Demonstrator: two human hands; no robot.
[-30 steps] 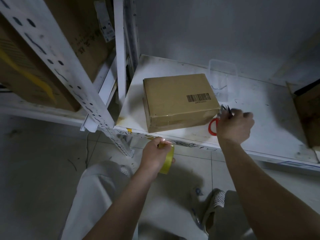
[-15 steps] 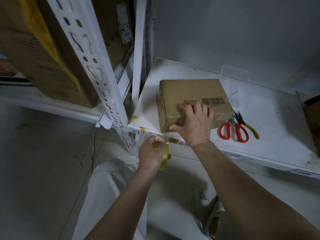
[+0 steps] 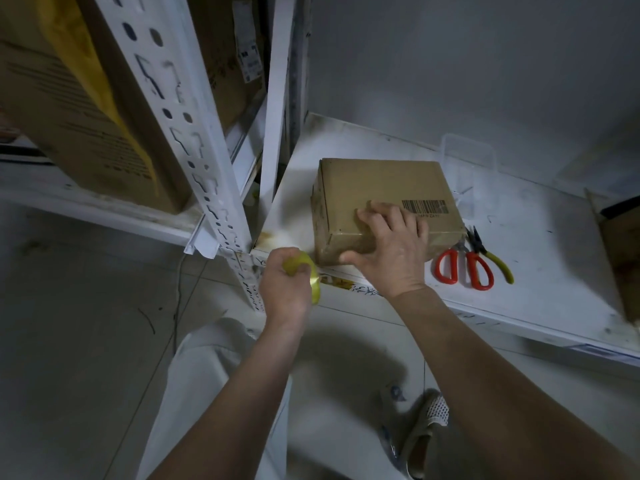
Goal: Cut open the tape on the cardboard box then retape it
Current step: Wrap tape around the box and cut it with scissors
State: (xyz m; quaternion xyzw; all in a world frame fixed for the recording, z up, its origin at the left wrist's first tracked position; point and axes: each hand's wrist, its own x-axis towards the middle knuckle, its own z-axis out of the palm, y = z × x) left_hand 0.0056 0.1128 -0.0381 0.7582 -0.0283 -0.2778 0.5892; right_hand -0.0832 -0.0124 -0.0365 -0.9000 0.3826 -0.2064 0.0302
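A small cardboard box (image 3: 374, 188) with a barcode label sits near the front left corner of a white shelf (image 3: 540, 271). My right hand (image 3: 389, 247) lies flat over the box's near top edge, fingers on top and thumb against the front face. My left hand (image 3: 285, 282) is closed around a yellow tape roll (image 3: 313, 280), held just below and left of the box's front corner. Red-handled scissors (image 3: 464, 266) lie on the shelf to the right of the box, beside pliers with yellow handles (image 3: 495, 261).
A white perforated rack post (image 3: 194, 157) rises at the left, with large cardboard boxes (image 3: 69, 109) behind it. A clear plastic container (image 3: 467, 168) stands behind the small box. Another carton (image 3: 623, 251) sits at the right shelf edge. Tiled floor and my legs lie below.
My right hand left the scissors on the shelf and came onto the box. My left hand has raised the tape roll toward the box's front corner.
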